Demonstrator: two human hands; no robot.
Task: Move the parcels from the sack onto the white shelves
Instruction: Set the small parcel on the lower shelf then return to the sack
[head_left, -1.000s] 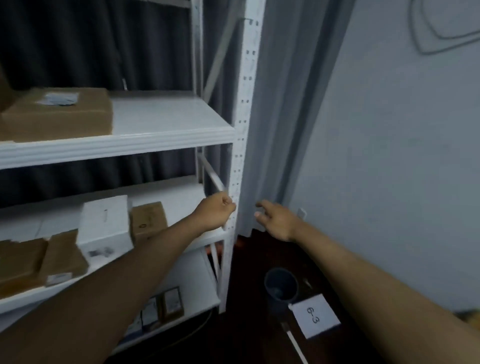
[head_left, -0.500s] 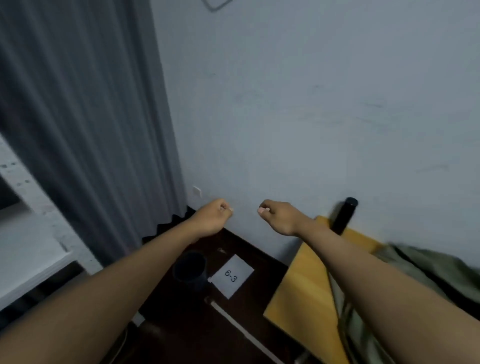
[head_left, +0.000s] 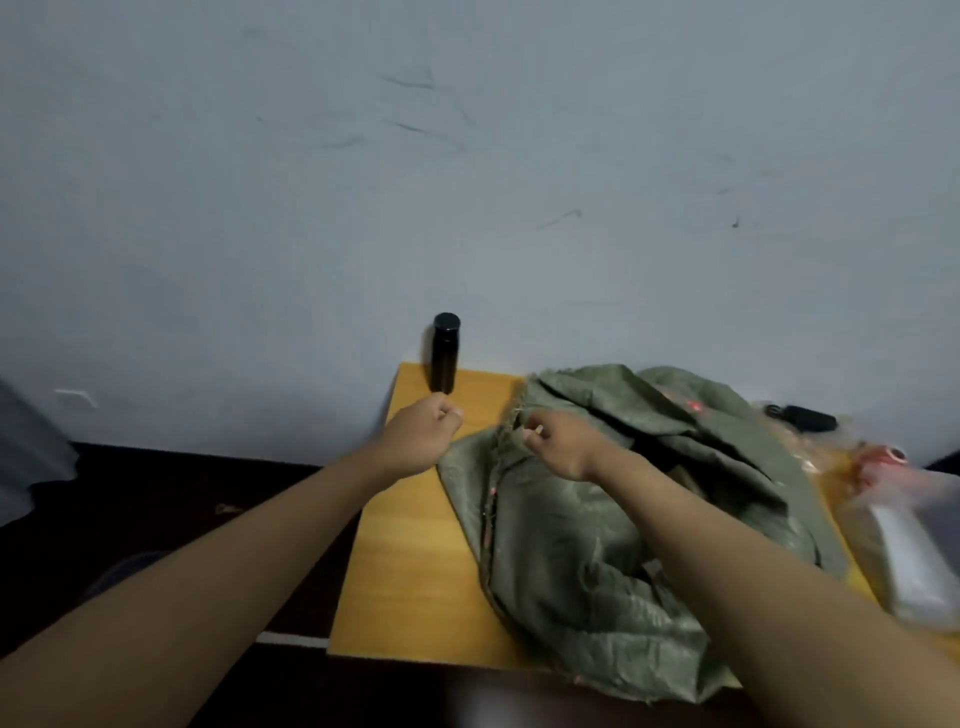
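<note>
Green woven sack (head_left: 597, 519) lying crumpled on the yellow bench (head_left: 410, 561), filling its middle and right part, mouth turned toward 1 o'clock with a dark opening there. No parcel clearly made out inside; only a pale brown patch visible in the dark gap near the right wrist, too hidden to name. Left hand (head_left: 423, 439) held out over the bench's far left part, at 11 o'clock from the sack, grip curled into a loose fist around nothing, apart from the sack's edge. Right hand (head_left: 563, 441) hovering over the sack's upper left hem, grip likewise curled with nothing held; contact with the cloth cannot be told. Black cylindrical bottle (head_left: 445, 353) standing upright at the bench's far edge against the grey wall (head_left: 467, 182), at 12 o'clock from the left hand. Clear plastic bag (head_left: 914, 540) with blurred contents at 3 o'clock of the sack. Small dark object (head_left: 802, 417) by the wall at 2 o'clock, too blurred to name. Dark floor (head_left: 156, 493) at 9 o'clock.
</note>
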